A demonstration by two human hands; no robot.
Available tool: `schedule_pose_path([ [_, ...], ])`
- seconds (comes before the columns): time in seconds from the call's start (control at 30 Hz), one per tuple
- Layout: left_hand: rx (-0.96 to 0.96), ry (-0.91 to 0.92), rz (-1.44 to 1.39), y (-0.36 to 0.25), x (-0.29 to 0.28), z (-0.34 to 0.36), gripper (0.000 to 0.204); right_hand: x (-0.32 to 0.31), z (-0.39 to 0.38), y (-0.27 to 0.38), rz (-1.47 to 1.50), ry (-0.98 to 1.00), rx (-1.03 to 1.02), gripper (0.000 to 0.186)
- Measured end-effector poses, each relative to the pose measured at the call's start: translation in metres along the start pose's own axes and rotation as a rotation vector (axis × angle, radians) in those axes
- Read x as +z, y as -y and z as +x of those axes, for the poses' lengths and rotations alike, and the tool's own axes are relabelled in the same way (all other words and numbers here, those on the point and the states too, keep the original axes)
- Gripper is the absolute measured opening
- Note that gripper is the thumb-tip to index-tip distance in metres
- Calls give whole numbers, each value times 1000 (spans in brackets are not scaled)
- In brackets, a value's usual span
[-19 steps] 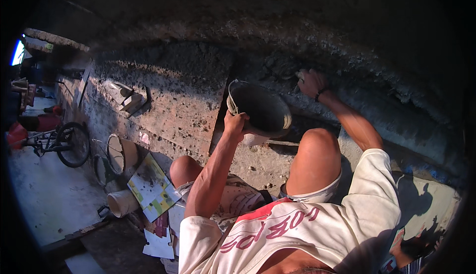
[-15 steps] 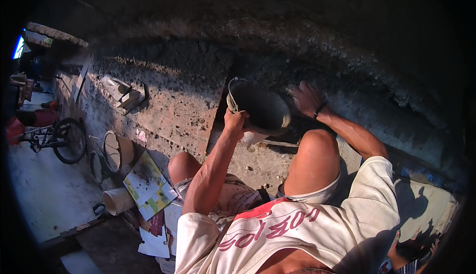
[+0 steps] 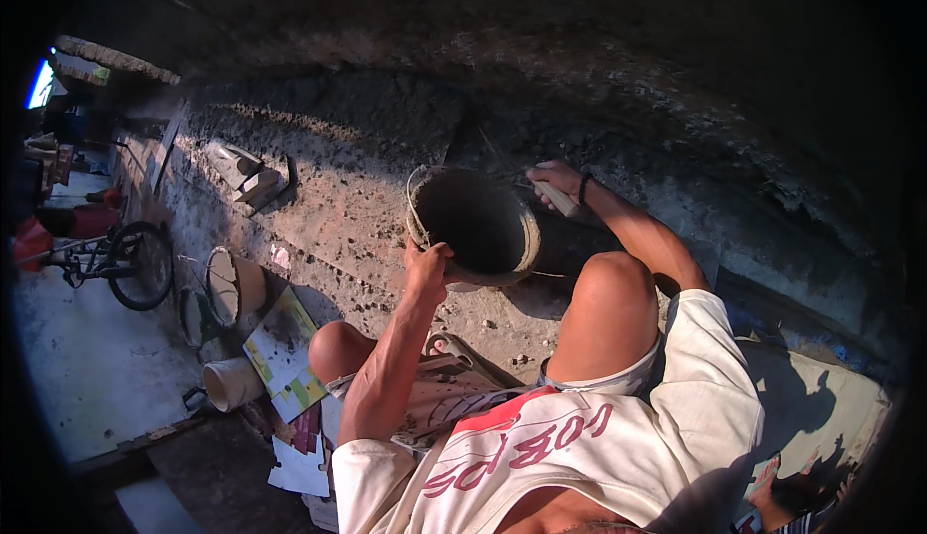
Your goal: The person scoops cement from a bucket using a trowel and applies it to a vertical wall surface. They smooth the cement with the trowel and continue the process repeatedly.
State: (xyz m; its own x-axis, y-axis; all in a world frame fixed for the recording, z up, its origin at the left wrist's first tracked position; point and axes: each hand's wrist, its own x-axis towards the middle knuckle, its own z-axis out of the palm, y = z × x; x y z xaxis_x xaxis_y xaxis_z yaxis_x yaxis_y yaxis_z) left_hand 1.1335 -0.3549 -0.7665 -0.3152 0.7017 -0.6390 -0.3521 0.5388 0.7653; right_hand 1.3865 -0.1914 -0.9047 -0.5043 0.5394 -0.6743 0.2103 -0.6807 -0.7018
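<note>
The head view shows the left hand (image 3: 427, 268) pinching a round, grey, grime-coated bucket (image 3: 531, 242) by its edge, between both hands; the right hand (image 3: 555, 184) curls around a pale, cylindrical handle (image 3: 562, 203). Farther left, a round, cream pail (image 3: 253, 286) stands near a black-tyred bicycle wheel (image 3: 142, 305).

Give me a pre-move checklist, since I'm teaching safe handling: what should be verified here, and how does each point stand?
1. Left hand gripping the round, grey, crusted bucket: ok, at its near-left rim.
2. Right hand gripping the tool with a pale wooden handle: ok.
3. Tool's far end in sound condition: cannot tell; it blurs into shadow.
4. Bucket's contents: cannot tell; its inside is too dark.
5. Ground free of debris: not ok; small brown lumps lie scattered between the bare knees.
</note>
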Motion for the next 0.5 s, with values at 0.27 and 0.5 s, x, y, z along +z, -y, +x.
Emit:
schedule_pose_path([
  [0.27, -2, 29, -26, 0, -17, -2, 56, -54, -25, -53, 101, -365, -117, 30],
  [0.5, 17, 36, 34, 2, -21, -1, 51, 12, -40, -32, 251, -308, -205, 40],
])
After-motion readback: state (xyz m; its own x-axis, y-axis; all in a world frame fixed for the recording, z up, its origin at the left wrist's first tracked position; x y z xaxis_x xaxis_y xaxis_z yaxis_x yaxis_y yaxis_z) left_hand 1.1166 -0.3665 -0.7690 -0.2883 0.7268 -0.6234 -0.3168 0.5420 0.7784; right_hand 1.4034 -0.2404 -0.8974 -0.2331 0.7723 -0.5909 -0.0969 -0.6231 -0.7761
